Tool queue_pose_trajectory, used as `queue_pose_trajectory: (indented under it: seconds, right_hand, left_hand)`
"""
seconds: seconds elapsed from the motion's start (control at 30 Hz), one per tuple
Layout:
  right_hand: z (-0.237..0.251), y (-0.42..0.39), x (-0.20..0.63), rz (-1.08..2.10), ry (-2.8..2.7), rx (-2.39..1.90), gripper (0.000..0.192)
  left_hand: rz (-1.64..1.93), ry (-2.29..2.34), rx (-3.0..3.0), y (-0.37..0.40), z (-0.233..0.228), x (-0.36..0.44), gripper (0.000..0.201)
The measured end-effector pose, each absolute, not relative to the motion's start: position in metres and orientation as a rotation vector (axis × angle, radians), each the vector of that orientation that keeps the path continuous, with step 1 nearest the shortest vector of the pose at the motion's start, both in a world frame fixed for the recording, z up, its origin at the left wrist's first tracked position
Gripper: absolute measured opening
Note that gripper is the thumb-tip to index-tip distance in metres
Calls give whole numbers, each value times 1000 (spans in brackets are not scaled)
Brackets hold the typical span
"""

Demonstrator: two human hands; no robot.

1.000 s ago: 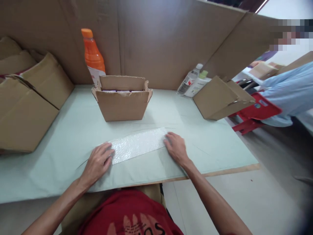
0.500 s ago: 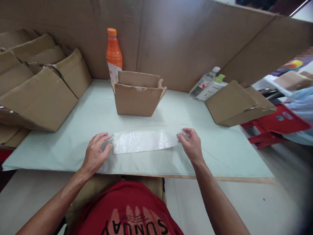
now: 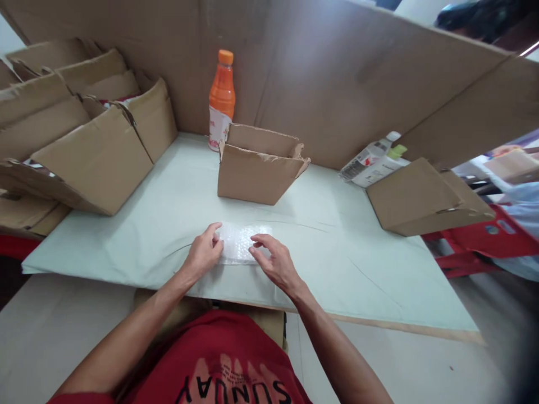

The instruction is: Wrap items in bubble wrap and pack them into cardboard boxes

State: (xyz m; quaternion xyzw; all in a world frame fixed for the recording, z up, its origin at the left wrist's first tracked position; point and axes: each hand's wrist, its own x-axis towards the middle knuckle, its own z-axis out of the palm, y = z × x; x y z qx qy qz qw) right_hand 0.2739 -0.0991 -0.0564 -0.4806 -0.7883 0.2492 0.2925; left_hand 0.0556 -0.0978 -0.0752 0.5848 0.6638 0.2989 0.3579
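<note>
Near the front edge of the table: both hands meet over a small folded piece of clear bubble wrap (image 3: 243, 242) lying flat on the pale green table surface (image 3: 138, 235).
Left hand: the left hand (image 3: 202, 252) rests at the wrap's left end, fingers curled, thumb and fingertips pinching or pressing that end; which of the two I cannot tell.
Right hand: the right hand (image 3: 275, 264) lies loosely open, fingers spread, fingertips touching the wrap's right end from above, gripping nothing.
Progress: the wrap looks doubled over into a short, thick pad, so a fold seems made. Nothing shows inside it, and it is not yet in any box.
Behind the wrap: a small open brown cardboard box (image 3: 257, 165) stands toward the back edge, flaps out, its contents hidden.
Back edge: a tall orange plastic bottle (image 3: 221, 98) stands upright just behind the box, against a brown cardboard wall (image 3: 337, 73).
Left edge: a stack of folded cardboard cartons (image 3: 84, 140).
Right back corner: two white plastic bottles (image 3: 373, 160) lie tilted beside another brown carton (image 3: 421, 196).
</note>
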Motion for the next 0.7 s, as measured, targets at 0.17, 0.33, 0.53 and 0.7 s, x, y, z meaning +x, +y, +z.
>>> queue_pose_trajectory:
  seconds: [0.17, 0.33, 0.53, 0.7]
  right_hand:
    - [-78, -93, 288, 632, -2151, -1340, 18]
    - [-85, -88, 287, 667, -2121, -1332, 22]
    - [-73, -75, 309, 825, -2063, -1265, 17]
    - [-61, -13, 337, 657, -1657, -1460, 34]
  left_hand:
    - [549, 1856, 1667, -106, -76, 44, 54]
    - [347, 1906, 1784, -112, -72, 46, 54]
    - [239, 1812, 1879, -103, -62, 32, 42]
    - [605, 1740, 1855, -55, -41, 14, 48]
